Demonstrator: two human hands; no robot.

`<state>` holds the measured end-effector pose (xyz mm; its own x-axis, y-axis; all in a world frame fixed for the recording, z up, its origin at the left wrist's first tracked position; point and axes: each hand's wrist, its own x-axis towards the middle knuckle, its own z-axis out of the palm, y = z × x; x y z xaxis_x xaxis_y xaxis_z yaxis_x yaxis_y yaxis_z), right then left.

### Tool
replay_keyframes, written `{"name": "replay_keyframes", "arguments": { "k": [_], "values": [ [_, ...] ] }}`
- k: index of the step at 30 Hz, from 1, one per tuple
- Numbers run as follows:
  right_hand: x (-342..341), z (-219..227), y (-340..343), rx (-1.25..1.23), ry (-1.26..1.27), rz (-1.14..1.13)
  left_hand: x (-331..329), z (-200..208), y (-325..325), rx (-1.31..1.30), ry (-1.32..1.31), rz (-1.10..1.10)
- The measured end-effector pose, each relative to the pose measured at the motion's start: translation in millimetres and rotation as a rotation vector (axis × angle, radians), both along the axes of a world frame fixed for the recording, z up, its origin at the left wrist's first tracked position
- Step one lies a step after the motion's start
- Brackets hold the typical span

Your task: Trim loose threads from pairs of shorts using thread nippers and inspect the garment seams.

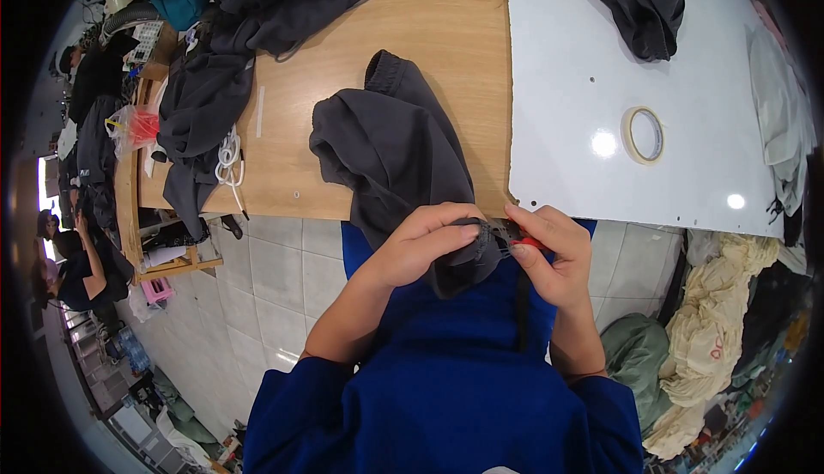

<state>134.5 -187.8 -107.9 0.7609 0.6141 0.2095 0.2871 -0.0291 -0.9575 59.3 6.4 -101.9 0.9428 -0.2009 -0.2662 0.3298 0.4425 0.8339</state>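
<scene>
While the dark grey garment (386,148) drapes over the wooden table's (446,19) edge, left hand (422,246) is closed round its gathered cuff (487,248), likely for tension, right hand (554,258) pinching a small red tool (530,242) alongside.

Table (300,165): left of the board (558,130).
Held garment (386,135): across the table's near edge, its end between left hand (429,244) and right hand (556,255).
Tape roll (627,136): on the board, right of the held garment.
Cord (228,159): on the table, left of the held garment.
</scene>
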Motion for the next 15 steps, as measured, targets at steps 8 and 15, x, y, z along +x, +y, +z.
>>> {"name": "replay_keyframes", "arguments": {
  "k": [8,15],
  "values": [
    [-1.6,0.9,4.8,0.034,-0.005,0.041,0.8,1.8,-1.7,0.026,-0.047,-0.020],
    [-3.6,0.3,3.7,0.027,-0.003,0.044,-1.2,-3.1,0.1,0.140,-0.135,-0.019]
  ]
}}
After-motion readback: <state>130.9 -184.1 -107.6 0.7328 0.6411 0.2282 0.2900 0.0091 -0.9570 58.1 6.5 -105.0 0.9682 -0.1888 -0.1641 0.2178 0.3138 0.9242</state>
